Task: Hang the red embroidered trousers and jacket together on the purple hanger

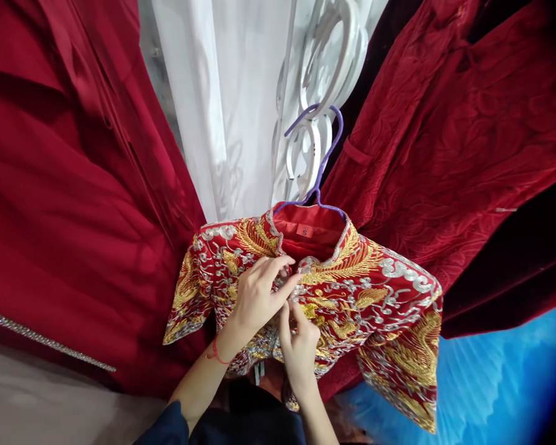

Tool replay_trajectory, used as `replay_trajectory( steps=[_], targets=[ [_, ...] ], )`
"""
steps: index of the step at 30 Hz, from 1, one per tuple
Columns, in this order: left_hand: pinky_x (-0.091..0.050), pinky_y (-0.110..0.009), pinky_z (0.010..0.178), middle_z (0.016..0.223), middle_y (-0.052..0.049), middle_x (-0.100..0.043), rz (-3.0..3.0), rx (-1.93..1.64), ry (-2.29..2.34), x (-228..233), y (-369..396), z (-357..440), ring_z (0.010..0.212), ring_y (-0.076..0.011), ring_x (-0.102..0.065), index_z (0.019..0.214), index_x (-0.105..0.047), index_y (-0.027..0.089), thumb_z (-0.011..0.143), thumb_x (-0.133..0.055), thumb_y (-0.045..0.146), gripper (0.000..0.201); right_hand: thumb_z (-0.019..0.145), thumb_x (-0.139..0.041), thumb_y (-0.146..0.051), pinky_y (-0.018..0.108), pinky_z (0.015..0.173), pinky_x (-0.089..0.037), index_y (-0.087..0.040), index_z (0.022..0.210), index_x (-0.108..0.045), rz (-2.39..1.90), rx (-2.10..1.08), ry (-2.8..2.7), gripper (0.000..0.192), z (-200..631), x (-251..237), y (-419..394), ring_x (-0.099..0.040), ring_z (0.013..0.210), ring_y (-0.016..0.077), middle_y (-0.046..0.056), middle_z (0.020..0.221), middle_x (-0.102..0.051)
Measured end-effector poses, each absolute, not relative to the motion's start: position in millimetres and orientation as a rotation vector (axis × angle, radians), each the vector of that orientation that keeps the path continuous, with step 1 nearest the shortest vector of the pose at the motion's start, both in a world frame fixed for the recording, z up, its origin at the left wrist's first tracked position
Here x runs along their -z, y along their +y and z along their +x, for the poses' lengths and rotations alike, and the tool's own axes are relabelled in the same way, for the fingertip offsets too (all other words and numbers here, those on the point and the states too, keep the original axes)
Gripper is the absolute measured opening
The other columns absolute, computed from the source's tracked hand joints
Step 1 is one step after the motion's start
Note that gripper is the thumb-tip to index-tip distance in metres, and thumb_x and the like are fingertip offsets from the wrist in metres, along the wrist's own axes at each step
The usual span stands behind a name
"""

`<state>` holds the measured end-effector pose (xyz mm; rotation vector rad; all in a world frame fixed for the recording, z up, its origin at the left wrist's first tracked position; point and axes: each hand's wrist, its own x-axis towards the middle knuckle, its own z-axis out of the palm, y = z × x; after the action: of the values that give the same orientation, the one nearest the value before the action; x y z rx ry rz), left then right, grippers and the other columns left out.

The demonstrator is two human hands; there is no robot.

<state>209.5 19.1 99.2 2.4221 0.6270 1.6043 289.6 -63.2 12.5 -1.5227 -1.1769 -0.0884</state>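
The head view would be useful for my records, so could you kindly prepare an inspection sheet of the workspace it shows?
Surface: no worktop seen.
Job's things: red short-sleeved jacket with gold and silver embroidery, on a slim purple hanger hooked over a white ring-shaped frame; small red label marked S inside the collar.
Clutter: nothing seen.
Hands: left hand has its fingers at the jacket's front just below the collar, right hand slightly lower; exact grip unclear.
Cables: nothing seen.
Surroundings: plain red garment at picture left, patterned red garment at right, white drape behind, bright blue surface lower right.
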Motion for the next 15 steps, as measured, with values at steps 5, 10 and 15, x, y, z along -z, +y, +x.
replay_trajectory(
  steps=[5,10,15],
  targets=[
    [-0.055,-0.024,0.072,0.088,-0.001,-0.068,2.38,-1.671,0.602,-95.0,19.1,206.9,0.075,-0.0106,-0.062,0.108,-0.061,0.021,0.094,-0.061,0.019,0.014,0.1,-0.049,-0.033,0.02,0.046,-0.035,-0.016,0.083,-0.065,-1.57,-0.009,-1.207,0.029,281.2,39.9,-83.1,-0.045,0.04,0.0087,-0.004,0.053,-0.052],
    [-0.053,-0.024,0.065,0.095,-0.002,-0.06,2.085,-2.073,0.637,-75.2,13.2,212.5,0.074,-0.0107,-0.057,0.128,-0.046,0.021,0.087,-0.065,0.011,0.046,0.101,-0.045,-0.04,0.022,0.052,-0.039,-0.017,0.08,-0.064,-1.547,-0.259,-1.229,0.037,285.8,107.2,-90.5,-0.049,0.047,0.0109,-0.003,0.057,-0.052],
    [-0.05,-0.024,0.062,0.1,-0.003,-0.051,1.828,-2.22,0.859,-33.6,-3.5,216.8,0.075,-0.0114,-0.053,0.128,-0.038,0.022,0.079,-0.071,0.01,0.06,0.099,-0.044,-0.053,0.023,0.054,-0.037,-0.019,0.067,-0.057,-1.54,-0.567,-1.267,0.048,295.1,172.4,-96.1,-0.044,0.049,0.0118,-0.004,0.054,-0.044]
  ],
)
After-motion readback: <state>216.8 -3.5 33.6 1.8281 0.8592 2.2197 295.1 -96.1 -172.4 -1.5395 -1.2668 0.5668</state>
